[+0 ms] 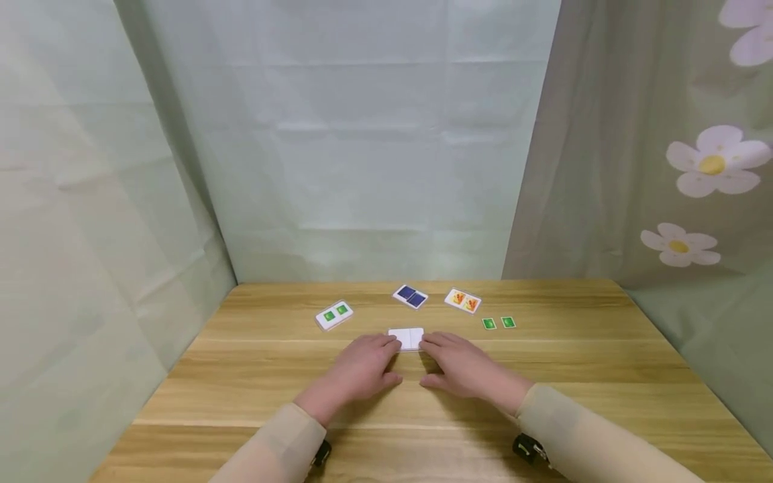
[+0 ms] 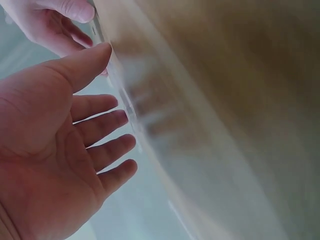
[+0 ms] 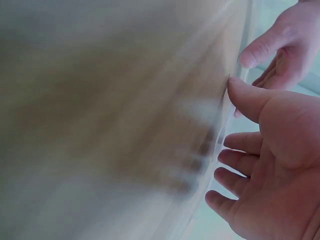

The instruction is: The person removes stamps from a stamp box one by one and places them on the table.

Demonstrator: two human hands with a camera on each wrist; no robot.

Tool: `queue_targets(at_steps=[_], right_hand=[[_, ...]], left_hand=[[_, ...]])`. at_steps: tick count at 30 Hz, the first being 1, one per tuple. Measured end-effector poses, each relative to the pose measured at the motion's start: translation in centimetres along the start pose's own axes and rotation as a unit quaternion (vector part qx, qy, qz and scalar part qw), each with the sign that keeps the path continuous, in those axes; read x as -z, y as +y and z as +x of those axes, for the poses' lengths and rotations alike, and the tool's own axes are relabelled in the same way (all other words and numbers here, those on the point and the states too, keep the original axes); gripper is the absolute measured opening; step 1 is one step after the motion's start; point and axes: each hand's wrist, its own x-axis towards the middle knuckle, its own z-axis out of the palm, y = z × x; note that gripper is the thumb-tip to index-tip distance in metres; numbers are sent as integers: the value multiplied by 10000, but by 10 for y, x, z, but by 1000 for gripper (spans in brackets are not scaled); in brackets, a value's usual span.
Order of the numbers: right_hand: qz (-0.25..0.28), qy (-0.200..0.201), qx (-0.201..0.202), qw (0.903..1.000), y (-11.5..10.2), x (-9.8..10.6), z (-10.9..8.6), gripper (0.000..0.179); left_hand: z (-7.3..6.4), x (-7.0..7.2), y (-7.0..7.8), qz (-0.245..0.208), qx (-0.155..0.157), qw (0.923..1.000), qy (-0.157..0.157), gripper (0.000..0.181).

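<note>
In the head view, a white rectangular card with a centre line (image 1: pixel 411 339) is laid flat on the light-brown wood-grained worktop (image 1: pixel 580 369), short of its far edge. Its ends are touched by the fingertips of the left hand (image 1: pixel 362 365) and right hand (image 1: pixel 465 365), presumably so that it is kept steady and square. Toward the far edge are spread, perhaps to be kept apart, a white card with two green squares (image 1: pixel 335 315), a white-bordered dark-blue card (image 1: pixel 410 296), a white card with two orange pictures (image 1: pixel 463 300) and two small green squares (image 1: pixel 508 322).

In the left wrist view, the left grip is relaxed, fingers parted, nothing grasped.

In the right wrist view, the right grip is likewise released; the card's contact is hard to make out.
</note>
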Motion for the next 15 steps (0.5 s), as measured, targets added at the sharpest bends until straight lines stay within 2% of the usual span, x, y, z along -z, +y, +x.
queue_targets(at_steps=[7, 15], right_hand=[[-78, -76, 109, 9999, -5, -5, 38, 68], [-87, -185, 41, 9998, -10, -9, 72, 65]], left_hand=[[2, 0, -28, -146, 400, 9991, -8, 57], [13, -1, -56, -270, 760, 9967, -37, 59]])
